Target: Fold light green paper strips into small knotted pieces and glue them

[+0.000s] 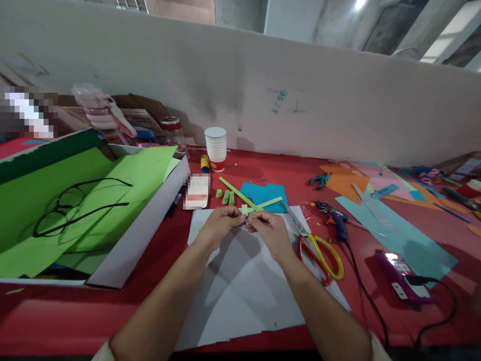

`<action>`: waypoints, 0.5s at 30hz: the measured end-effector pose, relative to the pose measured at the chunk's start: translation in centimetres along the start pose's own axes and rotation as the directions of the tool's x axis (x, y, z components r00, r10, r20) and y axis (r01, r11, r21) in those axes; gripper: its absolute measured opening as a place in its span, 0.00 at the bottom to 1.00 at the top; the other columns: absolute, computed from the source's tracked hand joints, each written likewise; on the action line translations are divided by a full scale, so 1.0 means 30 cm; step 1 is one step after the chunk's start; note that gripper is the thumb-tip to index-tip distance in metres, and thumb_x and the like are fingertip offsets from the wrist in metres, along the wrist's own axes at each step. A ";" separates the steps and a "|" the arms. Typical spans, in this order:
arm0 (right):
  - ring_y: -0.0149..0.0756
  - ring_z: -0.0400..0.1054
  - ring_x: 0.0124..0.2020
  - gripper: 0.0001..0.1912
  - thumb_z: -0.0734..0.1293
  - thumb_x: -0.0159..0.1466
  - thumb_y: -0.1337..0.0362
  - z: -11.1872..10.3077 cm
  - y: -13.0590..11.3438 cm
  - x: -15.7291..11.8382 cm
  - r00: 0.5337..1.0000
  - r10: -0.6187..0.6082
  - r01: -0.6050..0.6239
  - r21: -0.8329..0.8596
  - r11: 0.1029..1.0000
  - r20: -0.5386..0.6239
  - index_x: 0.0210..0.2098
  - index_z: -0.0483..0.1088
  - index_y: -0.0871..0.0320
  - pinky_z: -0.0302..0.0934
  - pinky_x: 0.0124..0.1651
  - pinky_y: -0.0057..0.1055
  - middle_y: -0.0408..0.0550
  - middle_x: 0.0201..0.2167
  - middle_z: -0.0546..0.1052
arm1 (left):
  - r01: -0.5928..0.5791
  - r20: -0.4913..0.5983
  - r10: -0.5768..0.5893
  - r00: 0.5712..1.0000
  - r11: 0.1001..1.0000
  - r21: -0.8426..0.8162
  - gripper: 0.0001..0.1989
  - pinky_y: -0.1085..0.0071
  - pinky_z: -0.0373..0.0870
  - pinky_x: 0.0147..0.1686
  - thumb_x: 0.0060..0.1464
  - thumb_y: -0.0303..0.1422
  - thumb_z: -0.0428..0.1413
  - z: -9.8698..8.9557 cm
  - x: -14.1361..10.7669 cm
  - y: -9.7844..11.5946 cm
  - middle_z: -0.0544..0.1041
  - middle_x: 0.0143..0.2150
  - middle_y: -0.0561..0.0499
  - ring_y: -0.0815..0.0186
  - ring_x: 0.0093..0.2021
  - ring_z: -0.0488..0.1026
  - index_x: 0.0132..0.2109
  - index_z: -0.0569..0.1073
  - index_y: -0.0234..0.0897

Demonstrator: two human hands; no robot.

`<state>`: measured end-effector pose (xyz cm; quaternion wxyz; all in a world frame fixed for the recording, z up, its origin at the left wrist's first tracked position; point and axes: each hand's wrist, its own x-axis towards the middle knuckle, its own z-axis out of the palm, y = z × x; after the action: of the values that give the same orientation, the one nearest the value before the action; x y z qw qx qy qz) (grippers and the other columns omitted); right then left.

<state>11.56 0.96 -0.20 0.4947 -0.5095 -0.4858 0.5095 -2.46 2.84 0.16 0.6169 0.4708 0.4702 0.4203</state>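
Observation:
My left hand (225,220) and my right hand (265,225) meet over a white paper sheet (240,296). Both are closed, pinching a light green paper strip (245,209) between thumbs and fingers. Two long green ends stretch away from the fingertips, one to the upper left and one to the right; whether they join the held piece I cannot tell. Small folded green paper pieces (226,197) lie just beyond my left hand. A blue paper piece (265,196) lies behind the strips. Scissors (317,248) with red and yellow handles rest right of my right hand.
A box (143,235) at left holds green paper and eyeglasses (69,198). Paper cups (216,149) stand at the back by the white partition (240,85). To the right lie a glue gun (340,225), pliers (319,181), coloured paper (417,240) and a purple corded device (402,278).

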 end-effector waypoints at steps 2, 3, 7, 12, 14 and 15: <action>0.32 0.68 0.24 0.06 0.68 0.52 0.63 -0.004 0.003 0.003 1.000 -0.006 0.006 -0.013 1.000 0.002 0.27 0.75 0.59 0.64 0.31 0.29 0.43 0.21 0.75 | 0.016 0.011 -0.015 1.000 0.999 -0.033 0.07 0.71 0.59 0.29 0.39 0.32 0.61 -0.004 0.001 0.003 0.70 0.22 0.53 0.69 0.25 0.65 0.23 0.70 0.36; 0.31 0.68 0.23 0.06 0.68 0.51 0.63 -0.006 0.005 0.005 1.000 -0.009 0.008 -0.026 1.000 -0.003 0.27 0.75 0.59 0.63 0.31 0.28 0.43 0.21 0.75 | 0.018 0.009 -0.018 1.000 0.998 -0.060 0.07 0.71 0.59 0.30 0.38 0.32 0.62 -0.005 0.001 0.002 0.70 0.22 0.54 0.70 0.25 0.65 0.25 0.71 0.36; 0.29 0.67 0.21 0.06 0.68 0.52 0.61 -0.007 0.007 0.010 0.998 0.056 -0.056 -0.009 0.998 -0.009 0.25 0.73 0.59 0.61 0.27 0.25 0.41 0.18 0.73 | 0.062 0.017 -0.060 0.998 0.989 -0.135 0.10 0.72 0.60 0.30 0.34 0.31 0.64 -0.006 0.001 0.000 0.69 0.22 0.56 0.72 0.24 0.65 0.28 0.72 0.35; 0.26 0.65 0.19 0.10 0.70 0.51 0.58 -0.005 -0.004 0.012 0.996 0.066 -0.064 0.032 0.997 -0.056 0.25 0.72 0.60 0.57 0.22 0.23 0.40 0.19 0.72 | 0.115 0.042 -0.109 0.993 0.976 -0.183 0.09 0.72 0.60 0.29 0.35 0.32 0.65 -0.012 -0.003 0.006 0.67 0.22 0.56 0.73 0.24 0.64 0.27 0.74 0.35; 0.25 0.64 0.18 0.11 0.70 0.51 0.57 -0.006 -0.004 0.012 0.997 0.048 -0.048 0.003 0.999 -0.064 0.26 0.72 0.60 0.55 0.21 0.22 0.40 0.19 0.72 | 0.134 0.064 -0.125 0.990 0.976 -0.173 0.08 0.73 0.60 0.28 0.36 0.32 0.65 -0.011 -0.004 0.009 0.68 0.22 0.55 0.73 0.24 0.63 0.25 0.74 0.34; 0.25 0.64 0.18 0.12 0.69 0.52 0.57 -0.006 -0.003 0.011 0.997 0.049 -0.050 -0.012 0.999 -0.059 0.26 0.71 0.60 0.54 0.20 0.22 0.40 0.19 0.71 | 0.144 0.075 -0.133 0.988 0.975 -0.169 0.08 0.73 0.59 0.27 0.36 0.31 0.65 -0.010 -0.004 0.010 0.68 0.22 0.55 0.73 0.23 0.62 0.25 0.74 0.34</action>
<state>11.74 1.30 -0.12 0.4927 -0.5395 -0.4614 0.5033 -2.80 2.84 0.45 0.6983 0.3941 0.4436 0.4004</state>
